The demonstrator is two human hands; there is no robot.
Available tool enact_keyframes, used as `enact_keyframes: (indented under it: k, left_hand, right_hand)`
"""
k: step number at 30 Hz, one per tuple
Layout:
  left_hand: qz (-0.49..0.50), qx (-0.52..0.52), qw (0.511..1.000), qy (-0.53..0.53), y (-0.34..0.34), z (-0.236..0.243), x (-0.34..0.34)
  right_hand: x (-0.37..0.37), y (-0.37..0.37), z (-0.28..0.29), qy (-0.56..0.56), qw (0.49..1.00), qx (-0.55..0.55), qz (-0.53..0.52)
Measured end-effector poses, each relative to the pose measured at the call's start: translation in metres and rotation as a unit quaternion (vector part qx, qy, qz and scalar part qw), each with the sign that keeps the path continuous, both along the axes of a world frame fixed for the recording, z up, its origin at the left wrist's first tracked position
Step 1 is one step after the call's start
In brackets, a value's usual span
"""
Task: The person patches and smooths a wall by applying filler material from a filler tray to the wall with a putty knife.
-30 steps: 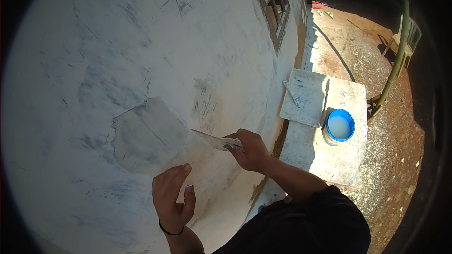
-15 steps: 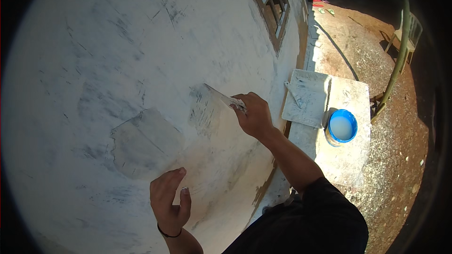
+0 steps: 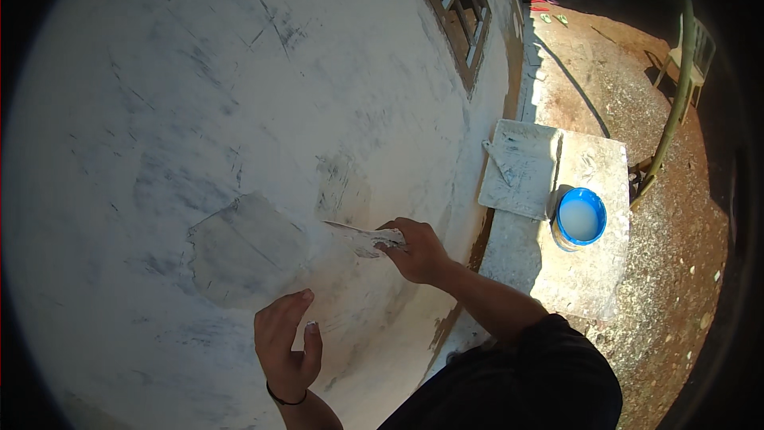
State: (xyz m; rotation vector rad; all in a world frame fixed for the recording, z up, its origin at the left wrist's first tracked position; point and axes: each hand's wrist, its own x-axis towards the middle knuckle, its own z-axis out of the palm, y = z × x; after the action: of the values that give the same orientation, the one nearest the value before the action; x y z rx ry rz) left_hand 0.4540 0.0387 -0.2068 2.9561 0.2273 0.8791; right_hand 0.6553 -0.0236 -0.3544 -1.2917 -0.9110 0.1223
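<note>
My right hand [image 3: 415, 250] is closed around the handle of a putty knife [image 3: 368, 241] smeared with white filler. The knife's edge points left and lies at or very near the whitish wall [image 3: 382, 111]; contact is hard to tell. A grey scraped patch [image 3: 342, 187] shows on the wall just above the blade. Left of it is a larger smooth grey patch [image 3: 247, 247] with a ragged outline. Below that patch, my left hand [image 3: 288, 342] is held up with thumb and fingers apart and nothing in it. A dark band circles its wrist.
To the right, a whitish board [image 3: 589, 271] carries a shallow tray [image 3: 521, 167] with a tool [image 3: 495, 161] lying in it. Beside the tray stands a blue-rimmed bucket [image 3: 581, 217] of milky liquid. A barred window [image 3: 454, 12] breaks the wall above. A pole [image 3: 672, 119] and chair [image 3: 692, 60] stand farther right.
My right hand has brought the putty knife down along the wall, away from the scraped patch, and the blade has turned flatter. The left hand has stayed nearly still.
</note>
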Motion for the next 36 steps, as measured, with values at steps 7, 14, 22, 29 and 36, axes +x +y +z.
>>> enact_keyframes:
  k: [7,14,22,29,36]
  left_hand:
    - [-0.022,0.013,1.000,0.001,-0.004,0.003,0.007]
    - [-0.002,0.021,1.000,0.003,-0.003,0.004,0.003]
    - [0.013,-0.009,1.000,0.000,-0.007,0.007,-0.002]
    - [-0.006,0.008,1.000,-0.004,-0.002,0.002,0.004]
    - [0.003,0.016,1.000,-0.003,0.004,0.003,-0.008]
  right_hand:
    - [0.099,0.001,0.016,0.016,1.000,-0.012,-0.005]
    - [0.046,0.024,0.023,-0.155,0.950,0.005,-0.271]
    - [-0.046,0.021,0.011,-0.238,0.951,0.046,-0.192]
    - [0.057,0.009,0.017,0.007,0.999,-0.033,0.005]
    - [0.087,0.004,0.019,0.093,0.990,0.095,-0.055]
